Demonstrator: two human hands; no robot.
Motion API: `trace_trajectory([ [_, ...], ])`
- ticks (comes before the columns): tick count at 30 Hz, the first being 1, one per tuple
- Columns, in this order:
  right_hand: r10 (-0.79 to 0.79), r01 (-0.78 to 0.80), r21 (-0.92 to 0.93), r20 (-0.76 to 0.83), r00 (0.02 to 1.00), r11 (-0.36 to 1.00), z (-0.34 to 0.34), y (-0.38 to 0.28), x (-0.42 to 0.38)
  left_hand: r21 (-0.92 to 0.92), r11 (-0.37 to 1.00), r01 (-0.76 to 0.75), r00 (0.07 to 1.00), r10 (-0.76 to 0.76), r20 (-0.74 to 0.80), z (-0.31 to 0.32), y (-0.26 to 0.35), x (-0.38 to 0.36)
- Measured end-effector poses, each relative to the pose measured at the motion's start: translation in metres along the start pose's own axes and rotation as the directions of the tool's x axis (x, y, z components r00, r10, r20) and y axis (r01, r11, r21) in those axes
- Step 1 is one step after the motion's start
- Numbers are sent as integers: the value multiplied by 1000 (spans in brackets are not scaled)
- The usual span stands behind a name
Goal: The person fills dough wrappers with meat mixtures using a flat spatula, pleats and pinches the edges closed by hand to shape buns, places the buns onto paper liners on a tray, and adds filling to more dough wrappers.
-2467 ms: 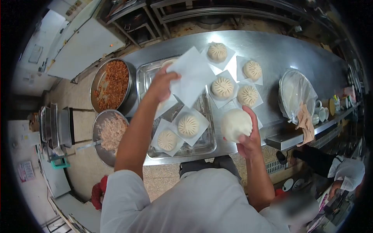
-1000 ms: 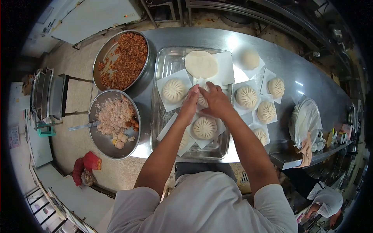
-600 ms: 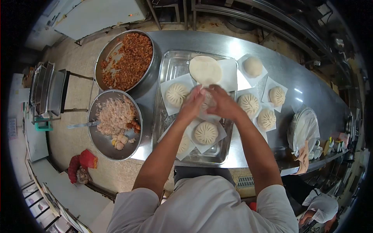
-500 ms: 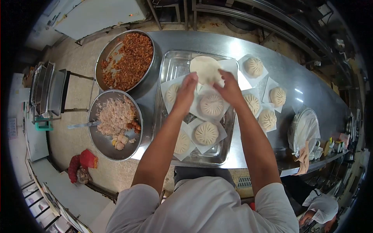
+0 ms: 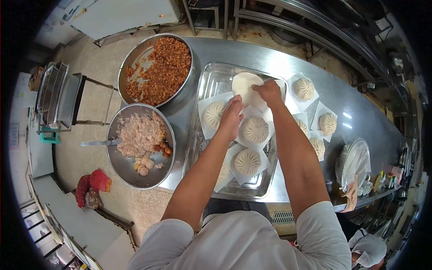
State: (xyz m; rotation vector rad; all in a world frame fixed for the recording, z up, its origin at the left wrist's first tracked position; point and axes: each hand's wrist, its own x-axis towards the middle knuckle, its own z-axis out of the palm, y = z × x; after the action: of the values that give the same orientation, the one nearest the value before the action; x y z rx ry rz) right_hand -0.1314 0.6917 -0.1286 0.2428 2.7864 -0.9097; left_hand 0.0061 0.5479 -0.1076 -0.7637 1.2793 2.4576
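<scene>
A flat round dough wrapper (image 5: 245, 84) lies at the far part of the metal tray (image 5: 203, 93). My right hand (image 5: 271, 93) is closed in a pinch at the wrapper's right edge. At its lower left edge is my left hand (image 5: 231, 118), seen from the side, fingers stretched and thumb apart; whether it bears any of the dough's weight is hidden. Just below my hands sits a pleated bun (image 5: 255, 129) on a square of paper. Another pleated bun (image 5: 247, 161) is nearer me, and one more bun (image 5: 214, 114) lies left of my left hand.
Left of the tray stand a bowl of reddish-brown filling (image 5: 168, 63) and a bowl of pale minced filling (image 5: 139, 130) with a metal spatula (image 5: 101, 142). Several buns on paper, including one bun (image 5: 304, 88), lie to the right. A plastic-covered round container (image 5: 353, 162) stands farther right.
My view has shifted, so the table appears farther right. My right hand has moved up onto the wrapper's right edge, its fingers drawn together. The left hand stays near the lower left edge.
</scene>
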Motion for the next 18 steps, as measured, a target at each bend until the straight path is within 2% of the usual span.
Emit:
trace_trajectory([
  [2, 42, -24, -88, 208, 977, 996, -1, -1, 8, -6, 1000, -15, 1000, 15, 18, 0, 0, 0],
  [3, 42, -23, -91, 208, 977, 996, 1, 0, 7, -10, 1000, -15, 1000, 15, 19, 1, 0, -1],
  [5, -73, 58, 127, 117, 990, 990, 1, -3, -4, -49, 999, -19, 999, 20, 25, 3, 1, -1],
  [9, 21, -32, 253, 48, 999, 967, -1, -15, -13, -79, 996, -45, 999, 46, 3, 4, 6, -3],
  [11, 0, -62, 289, 209, 978, 955, -8, -22, -15, -84, 996, -15, 1000, 15, -3, 2, 16, -7],
  [12, 2, -63, 288, 207, 978, 955, -10, -25, -20, -84, 996, -13, 1000, 13, 1, 0, 20, -11],
  [14, -287, 260, 301, 50, 957, 917, -17, -48, -41, -110, 992, 56, 998, -56, 1, 1, 42, -25],
  [15, -404, 380, 236, 59, 913, 894, -30, -67, -64, -111, 992, 53, 999, -53, 4, 2, 54, -34],
  [16, -515, 498, 170, 75, 854, 850, -44, -83, -90, -247, 965, 88, 996, -93, -7, 2, 65, -44],
  [17, -660, 623, 246, 108, 744, 743, -49, -86, -112, -380, 917, 119, 991, -135, -14, -3, 74, -51],
  [18, -707, 650, 284, 206, 676, 705, -66, -95, -139, -443, 889, 120, 952, 25, 306, -28, 70, -46],
])
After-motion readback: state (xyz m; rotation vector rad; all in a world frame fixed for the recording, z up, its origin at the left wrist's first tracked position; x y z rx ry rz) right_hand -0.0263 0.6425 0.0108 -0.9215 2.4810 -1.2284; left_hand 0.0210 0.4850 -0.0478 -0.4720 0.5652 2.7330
